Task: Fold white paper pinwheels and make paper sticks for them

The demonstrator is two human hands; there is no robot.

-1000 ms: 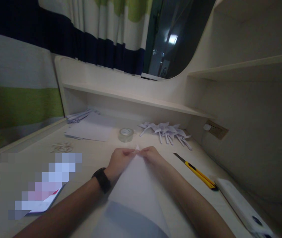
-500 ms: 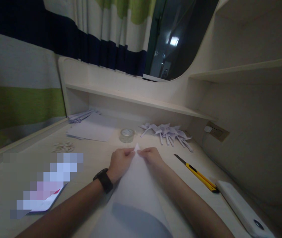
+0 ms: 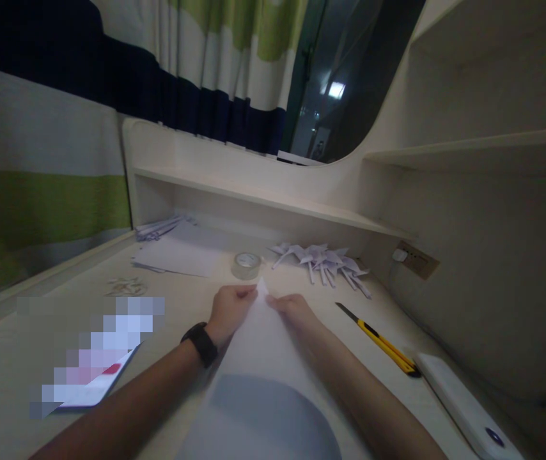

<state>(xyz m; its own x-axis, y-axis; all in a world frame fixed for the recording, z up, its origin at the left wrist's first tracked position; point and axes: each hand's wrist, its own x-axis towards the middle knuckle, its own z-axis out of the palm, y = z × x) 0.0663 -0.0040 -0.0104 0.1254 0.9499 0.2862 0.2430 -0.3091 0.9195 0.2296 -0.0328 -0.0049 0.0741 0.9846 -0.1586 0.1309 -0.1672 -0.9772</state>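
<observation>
A white sheet of paper (image 3: 263,345) lies between my forearms, its far end narrowing to a pointed tip and its near part curving up toward me. My left hand (image 3: 231,312) pinches the left edge close to the tip, thumb and fingers pressed together. On the opposite edge my right hand (image 3: 296,310) grips the paper just below the tip. Beyond the point stands a roll of clear tape (image 3: 246,265). A black watch sits on my left wrist.
White folded paper pinwheels (image 3: 323,259) lie at the back right. A yellow utility knife (image 3: 383,345), blade out, and a white oblong device (image 3: 460,399) lie right. Left are paper sheets (image 3: 177,252), small pale pieces (image 3: 126,286) and a phone (image 3: 105,390).
The near part of the paper has lifted and curled further, showing a larger grey shaded area. Both hands stay near the tip, the right slightly lower. The view has tilted slightly.
</observation>
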